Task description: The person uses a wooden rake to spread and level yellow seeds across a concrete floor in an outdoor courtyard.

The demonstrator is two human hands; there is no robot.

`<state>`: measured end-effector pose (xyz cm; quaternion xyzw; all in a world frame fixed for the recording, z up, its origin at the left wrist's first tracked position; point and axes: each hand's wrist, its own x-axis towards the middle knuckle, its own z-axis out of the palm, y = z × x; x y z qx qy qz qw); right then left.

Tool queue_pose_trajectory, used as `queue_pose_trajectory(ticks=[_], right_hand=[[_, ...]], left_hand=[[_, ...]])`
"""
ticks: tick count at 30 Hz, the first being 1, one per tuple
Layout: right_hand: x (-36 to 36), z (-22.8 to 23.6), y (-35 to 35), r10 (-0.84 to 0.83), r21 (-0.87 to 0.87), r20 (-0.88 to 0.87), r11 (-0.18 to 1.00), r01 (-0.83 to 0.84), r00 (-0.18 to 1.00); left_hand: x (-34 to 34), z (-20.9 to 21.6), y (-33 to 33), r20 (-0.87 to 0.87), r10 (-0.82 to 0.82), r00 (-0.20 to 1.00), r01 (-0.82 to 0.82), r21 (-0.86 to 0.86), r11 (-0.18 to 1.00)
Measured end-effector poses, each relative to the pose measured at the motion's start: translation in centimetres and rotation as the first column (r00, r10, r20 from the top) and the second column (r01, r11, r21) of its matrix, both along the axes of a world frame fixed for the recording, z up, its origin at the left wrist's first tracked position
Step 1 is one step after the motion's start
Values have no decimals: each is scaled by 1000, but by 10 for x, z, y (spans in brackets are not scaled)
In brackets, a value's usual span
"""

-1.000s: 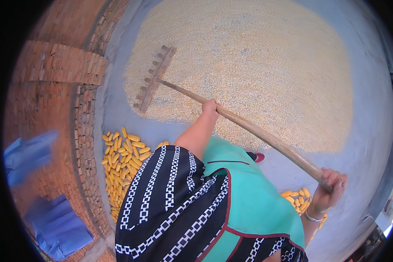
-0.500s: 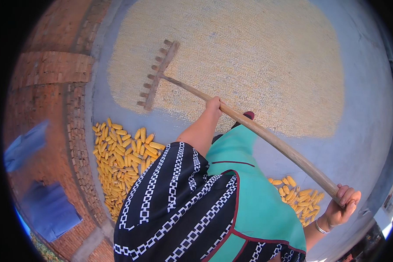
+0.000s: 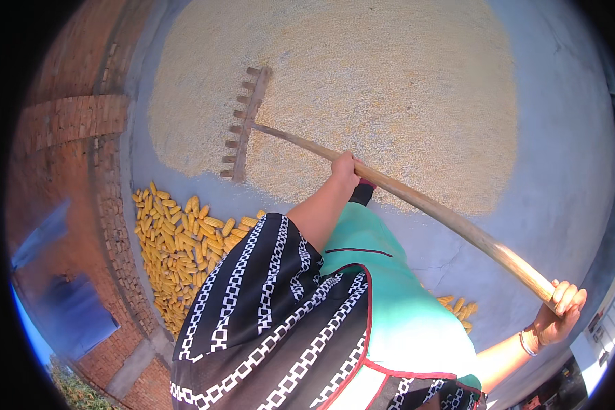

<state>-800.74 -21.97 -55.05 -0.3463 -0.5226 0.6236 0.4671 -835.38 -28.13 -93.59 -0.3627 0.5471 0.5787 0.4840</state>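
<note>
A long-handled wooden rake (image 3: 444, 215) slants across the view, from far left down to near right. My left hand (image 3: 346, 168) is closed around the middle of its handle. My right hand (image 3: 560, 311), with a bracelet at the wrist, grips the handle's near end. The toothed rake head (image 3: 251, 124) lies over the left part of a wide, thin spread of pale yellow corn kernels (image 3: 403, 89). Its blocky teeth show along the side facing left.
A heap of yellow corn cobs (image 3: 178, 253) lies left of my patterned sleeve, and a smaller pile of cobs (image 3: 463, 311) shows to the right of my green apron (image 3: 389, 294). A brick wall (image 3: 68, 123) runs along the left of the grey concrete floor (image 3: 553, 130).
Both hands have shifted right with the rake, its head moving right relative to the kernels. My view has shifted too, and my apron now covers more of the small cob pile.
</note>
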Motion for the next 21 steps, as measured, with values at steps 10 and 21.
queue_pose_trajectory(ticks=[10, 21], right_hand=[[186, 0, 93, 21, -20, 27, 1000, -21, 999], [439, 10, 185, -58, 8, 55, 998, 58, 997]], left_hand=[[180, -8, 88, 2, 57, 998, -57, -28, 998], [439, -20, 190, 62, -65, 996, 63, 42, 997]])
